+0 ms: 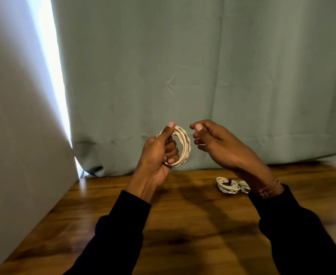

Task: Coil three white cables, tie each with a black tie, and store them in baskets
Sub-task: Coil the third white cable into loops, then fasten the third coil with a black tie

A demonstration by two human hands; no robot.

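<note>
My left hand (159, 153) is raised above the table, gripping a coiled white cable (184, 145) that stands upright as a ring between thumb and fingers. Just to the right of that coil, my right hand (216, 143) hovers with curled, parted fingers, holding nothing and not touching the coil. On the table lies a second coiled white cable (227, 185) bound with a black tie (230, 182). Beside it a third white cable (244, 187) is partly hidden behind my right wrist. No baskets are in view.
A wooden table (183, 225) stretches out below my arms. A grey-green curtain (203, 76) hangs along its far edge. A pale wall or panel (20, 135) borders the table on the left, with bright light in the gap.
</note>
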